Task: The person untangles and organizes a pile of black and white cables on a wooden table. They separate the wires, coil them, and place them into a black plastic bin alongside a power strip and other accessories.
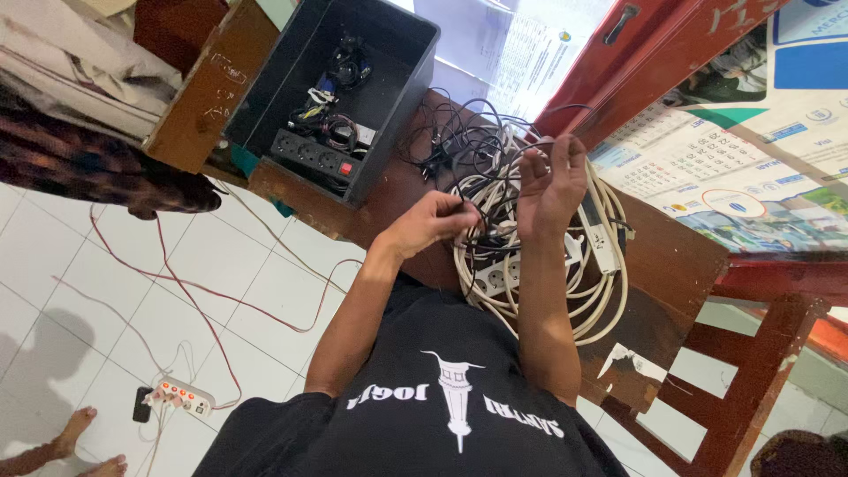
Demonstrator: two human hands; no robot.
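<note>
Black shirt fabric point(442, 397) fills the bottom of the view, and both forearms are stretched out from it over the wooden surface point(671, 265). And the left hand point(435, 223) is seen closed around thin black wires point(459, 146), pinched just at the near edge of the tangle. Over to the right hand point(549, 181): it is held open, palm turned up, fingers spread, with nothing clearly gripped. Directly beneath and around that hand a coil of thick white cable point(539, 265) is laid, with a white power strip point(601, 234) tucked against its right side, touching the loops. Beyond the hands, a dark plastic bin point(411, 62) is set at the surface's far edge, a black power strip point(314, 157) lying inside. Down on the tiled floor, another white power strip point(177, 395) is spotted, well apart.
</note>
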